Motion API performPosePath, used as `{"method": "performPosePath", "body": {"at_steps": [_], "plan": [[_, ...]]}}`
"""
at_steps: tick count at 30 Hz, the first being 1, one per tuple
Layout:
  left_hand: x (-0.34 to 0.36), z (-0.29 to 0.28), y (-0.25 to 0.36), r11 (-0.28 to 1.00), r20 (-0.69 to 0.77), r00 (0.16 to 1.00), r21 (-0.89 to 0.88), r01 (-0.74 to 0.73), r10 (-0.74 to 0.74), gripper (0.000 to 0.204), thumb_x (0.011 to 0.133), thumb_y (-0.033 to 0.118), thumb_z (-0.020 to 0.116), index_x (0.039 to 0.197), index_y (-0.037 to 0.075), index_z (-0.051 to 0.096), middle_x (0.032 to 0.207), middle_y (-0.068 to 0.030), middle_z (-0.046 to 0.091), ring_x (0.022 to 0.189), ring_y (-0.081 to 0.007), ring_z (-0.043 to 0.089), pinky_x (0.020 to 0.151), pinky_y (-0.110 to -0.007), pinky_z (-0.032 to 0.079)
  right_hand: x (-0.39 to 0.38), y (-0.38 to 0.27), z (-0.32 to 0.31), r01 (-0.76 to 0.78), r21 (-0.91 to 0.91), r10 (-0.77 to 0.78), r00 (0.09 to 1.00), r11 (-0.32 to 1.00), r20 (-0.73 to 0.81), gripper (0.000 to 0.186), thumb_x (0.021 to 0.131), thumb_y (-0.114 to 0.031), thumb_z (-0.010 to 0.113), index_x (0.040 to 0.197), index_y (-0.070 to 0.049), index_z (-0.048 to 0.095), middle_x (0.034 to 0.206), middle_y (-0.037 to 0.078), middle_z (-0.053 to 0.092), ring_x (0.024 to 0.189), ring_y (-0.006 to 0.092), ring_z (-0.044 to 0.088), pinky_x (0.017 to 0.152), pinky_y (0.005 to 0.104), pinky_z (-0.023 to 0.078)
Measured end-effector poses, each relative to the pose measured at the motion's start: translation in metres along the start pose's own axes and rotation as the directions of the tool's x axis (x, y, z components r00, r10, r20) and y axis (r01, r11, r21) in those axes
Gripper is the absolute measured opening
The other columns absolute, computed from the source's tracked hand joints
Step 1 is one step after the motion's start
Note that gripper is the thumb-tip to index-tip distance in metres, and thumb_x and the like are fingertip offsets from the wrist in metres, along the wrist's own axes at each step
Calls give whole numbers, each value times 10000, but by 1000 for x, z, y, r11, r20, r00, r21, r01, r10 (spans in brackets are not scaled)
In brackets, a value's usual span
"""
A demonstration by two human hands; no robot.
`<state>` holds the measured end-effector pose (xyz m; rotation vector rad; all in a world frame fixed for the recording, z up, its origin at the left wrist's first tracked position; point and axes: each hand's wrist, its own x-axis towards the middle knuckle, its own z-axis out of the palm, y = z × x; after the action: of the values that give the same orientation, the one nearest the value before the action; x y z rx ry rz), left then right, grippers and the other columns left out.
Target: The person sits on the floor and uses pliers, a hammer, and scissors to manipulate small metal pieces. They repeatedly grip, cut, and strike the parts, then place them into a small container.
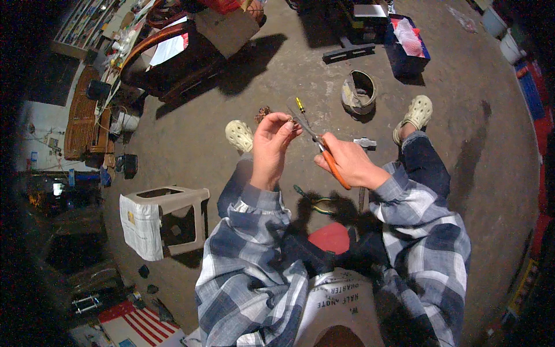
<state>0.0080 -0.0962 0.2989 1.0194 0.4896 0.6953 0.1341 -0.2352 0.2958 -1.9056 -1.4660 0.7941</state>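
My left hand (270, 149) is raised over the floor, thumb and fingertips pinched on a small thin piece too small to make out. My right hand (351, 161) is wrapped round the orange handles of long-nose pliers (317, 139). The pliers point up and left, their slim jaws beside my left fingertips; whether they touch the piece I cannot tell. Beyond my left hand lies a reddish-brown tangled clump (262, 114), partly hidden. A yellow-handled screwdriver (300, 104) shows on the floor just past the jaws.
Behind my right wrist lies a hammer (365, 143). Pliers with green and yellow handles (315, 200) rest nearer me. A worn bucket (359, 92) stands ahead, a dark box (408, 51) beyond it. To my left are a plastic stool (195, 199) and a wooden chair (173, 72).
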Motion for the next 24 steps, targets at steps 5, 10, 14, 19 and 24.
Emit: {"method": "performPosePath", "body": {"at_steps": [5,10,14,19,24], "plan": [[-1,-4,-2,956,24,992,262,-128,126,193,803,-66,542,974,21,515,927,-47,556,859,-124,565,785,-270,491,1,2,-3,126,-153,-157,965,980,-211,510,769,-400,629,1011,9,442,860,198,581,788,369,588,638,434,460],[-1,0,-1,943,36,983,276,-185,182,225,766,-132,515,937,12,486,920,-56,561,858,-128,562,780,-255,482,2,3,-5,114,-208,-160,962,971,-222,537,751,-420,643,1005,15,457,889,196,584,806,362,592,650,426,473],[-4,-1,2,888,93,973,397,-232,212,208,768,-139,497,906,12,461,915,-64,563,868,-134,565,785,-253,478,4,2,-6,85,-228,-130,973,970,-192,547,744,-430,646,1003,14,461,894,194,585,819,356,593,654,425,476],[-6,0,6,848,132,965,461,-263,228,205,768,-145,491,896,10,447,917,-70,562,886,-138,567,792,-262,479,4,2,-7,94,-248,-144,971,964,-193,547,741,-435,647,1002,9,462,883,191,583,809,352,592,649,421,476],[-7,0,6,857,141,968,451,-251,209,206,770,-144,491,900,9,444,917,-71,557,884,-140,566,790,-261,478,4,4,-7,132,-262,-190,959,956,-208,542,743,-434,644,999,9,463,875,181,581,786,345,595,625,412,479]]}}
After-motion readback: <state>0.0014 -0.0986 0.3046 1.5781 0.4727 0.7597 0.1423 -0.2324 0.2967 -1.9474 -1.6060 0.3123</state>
